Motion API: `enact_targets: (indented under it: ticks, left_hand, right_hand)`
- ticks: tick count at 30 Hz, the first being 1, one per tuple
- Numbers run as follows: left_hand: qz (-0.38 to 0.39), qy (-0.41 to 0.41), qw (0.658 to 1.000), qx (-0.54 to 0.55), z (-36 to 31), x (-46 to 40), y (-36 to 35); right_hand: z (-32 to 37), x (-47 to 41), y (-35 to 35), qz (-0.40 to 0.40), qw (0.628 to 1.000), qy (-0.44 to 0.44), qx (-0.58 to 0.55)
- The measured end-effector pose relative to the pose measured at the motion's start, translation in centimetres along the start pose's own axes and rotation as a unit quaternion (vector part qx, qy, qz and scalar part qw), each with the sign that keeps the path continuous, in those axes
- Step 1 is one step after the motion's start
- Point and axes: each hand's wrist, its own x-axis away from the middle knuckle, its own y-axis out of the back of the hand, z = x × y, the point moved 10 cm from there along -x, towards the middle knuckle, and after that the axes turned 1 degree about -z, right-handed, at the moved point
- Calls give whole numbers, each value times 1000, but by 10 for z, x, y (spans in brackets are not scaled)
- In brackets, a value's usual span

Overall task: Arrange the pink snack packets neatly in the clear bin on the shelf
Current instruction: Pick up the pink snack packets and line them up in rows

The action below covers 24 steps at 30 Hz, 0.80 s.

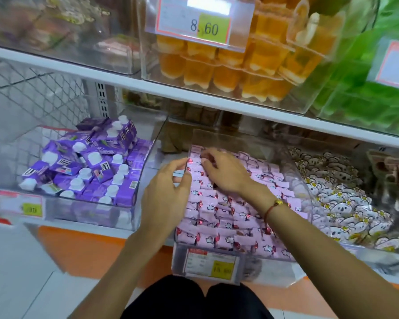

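Reaching into the clear bin on the lower shelf, the right hand lies over the far rows of pink snack packets, fingers curled down onto one near the bin's back left corner, though whether they pinch it I cannot tell. Left hand is at the bin's left wall, fingers loosely spread, thumb and fingertips touching the packets along that edge. Packets fill the bin in rows. Purple cartons sit in the neighbouring bin, left.

Bright, even light; soft motion blur throughout, wide-angle bending at edges.
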Motion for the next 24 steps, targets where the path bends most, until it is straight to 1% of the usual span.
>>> enact_targets:
  ticks: [3, 5, 9, 12, 14, 17, 19, 22, 24]
  left_hand:
    - [7, 1, 1000, -14, -1, 0, -1]
    - [7, 3, 1000, -21, -1, 0, -1]
    - [6, -2, 1000, -27, -3, 1, -2]
    - [12, -1, 1000, -27, -4, 1, -1]
    - [15, 0, 999, -29, -4, 1, -2]
    - [12, 6, 1000, -17, -3, 2, -3]
    - [10, 11, 1000, 0, -1, 2, -4]
    - [12, 14, 1000, 8, -1, 2, -5]
    - [14, 12, 1000, 6, -1, 2, -4]
  right_hand:
    - [7, -4, -21, 40, 999, 8, 31]
    - [5, -4, -25, 42, 999, 8, 33]
    - [4, -16, -14, 24, 999, 4, -22]
    - [-4, -31, -2, -28, 998, -44, -23]
    - [-5, -38, -1, -23, 998, -51, -19]
    - [0, -44, -6, 30, 999, -21, 15]
    - [4, -45, -9, 46, 998, -4, 38]
    - [8, -44, -12, 40, 996, 2, 78]
    - [12, -41, -10, 13, 994, 13, 108]
